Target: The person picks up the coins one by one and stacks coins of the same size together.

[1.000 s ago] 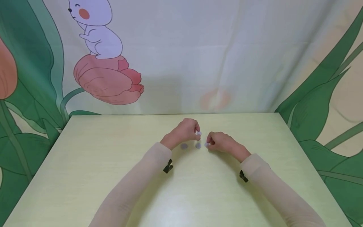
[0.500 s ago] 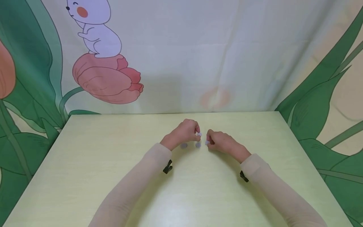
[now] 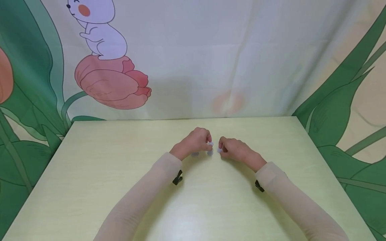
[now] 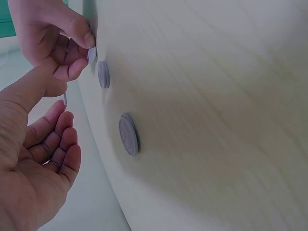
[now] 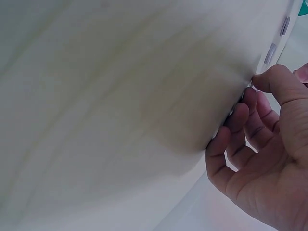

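My left hand [image 3: 197, 140] pinches a small pale disc [image 3: 211, 144] between thumb and forefinger, above the table. In the left wrist view this disc [image 4: 65, 99] is seen nearly edge-on, and the other fingers are loosely bent. Just to the right, my right hand [image 3: 236, 149] pinches another pale disc [image 3: 219, 151], held low at the tabletop. Two round grey pieces lie flat between and beneath the hands: one [image 4: 103, 74] near the right fingertips, one [image 4: 128, 134] farther left. Each shows a layered edge; whether it is one disc or a stack, I cannot tell.
The pale wood-grain table [image 3: 120, 187] extends around both arms. A curtain [image 3: 187, 67] printed with a white animal, flowers and leaves hangs behind its far edge. Small black clips [image 3: 178, 177] sit under both sleeve cuffs.
My left hand has come slightly nearer and lower with its disc, towards the piece lying below it. The right hand keeps its pinch and barely moves. The head view has tilted slightly down.
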Motion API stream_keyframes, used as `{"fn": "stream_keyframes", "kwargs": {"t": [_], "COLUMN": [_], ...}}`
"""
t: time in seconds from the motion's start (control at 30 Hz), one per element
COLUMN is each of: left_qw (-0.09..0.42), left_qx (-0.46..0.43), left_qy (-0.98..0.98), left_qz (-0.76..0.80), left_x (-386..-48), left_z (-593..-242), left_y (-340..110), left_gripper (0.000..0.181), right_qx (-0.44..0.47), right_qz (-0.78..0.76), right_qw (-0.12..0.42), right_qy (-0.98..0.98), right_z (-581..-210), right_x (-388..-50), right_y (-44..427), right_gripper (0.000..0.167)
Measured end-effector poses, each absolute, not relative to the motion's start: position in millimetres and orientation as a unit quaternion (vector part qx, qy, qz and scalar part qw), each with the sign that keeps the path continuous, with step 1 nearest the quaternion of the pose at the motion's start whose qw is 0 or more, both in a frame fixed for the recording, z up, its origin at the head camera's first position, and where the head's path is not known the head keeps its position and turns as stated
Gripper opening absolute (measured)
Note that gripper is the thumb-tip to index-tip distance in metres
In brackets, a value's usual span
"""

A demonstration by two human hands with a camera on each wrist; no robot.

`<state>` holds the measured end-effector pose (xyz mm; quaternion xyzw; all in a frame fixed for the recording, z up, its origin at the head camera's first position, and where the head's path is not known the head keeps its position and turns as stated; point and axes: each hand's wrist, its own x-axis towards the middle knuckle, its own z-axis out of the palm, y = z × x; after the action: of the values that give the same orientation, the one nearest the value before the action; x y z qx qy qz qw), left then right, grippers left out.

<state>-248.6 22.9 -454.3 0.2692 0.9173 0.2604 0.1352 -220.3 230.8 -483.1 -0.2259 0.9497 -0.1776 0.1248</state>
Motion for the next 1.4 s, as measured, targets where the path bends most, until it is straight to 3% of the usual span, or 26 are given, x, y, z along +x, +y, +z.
{"fn": "stream_keyframes", "kwargs": {"t": [1.07,1.4], "left_qw": [0.162,0.162], "left_qx": [0.267,0.261], "left_qy": [0.909,0.916], "left_qz": [0.275,0.257], "left_x": [-242.1,-242.4], "left_z": [-460.3,-467.2], "left_y": [35.7,44.9], "left_gripper": [0.020,0.020], "right_qx": [-0.219,-0.217], "right_qz": [-0.202,-0.211], "right_qw": [0.128,0.127], "right_qy": [0.946,0.945], "right_z": [-484.1,-486.0], "right_x": [-220.4,-220.4], "right_y": [231.9,234.9], "right_gripper": [0.027,0.020]}}
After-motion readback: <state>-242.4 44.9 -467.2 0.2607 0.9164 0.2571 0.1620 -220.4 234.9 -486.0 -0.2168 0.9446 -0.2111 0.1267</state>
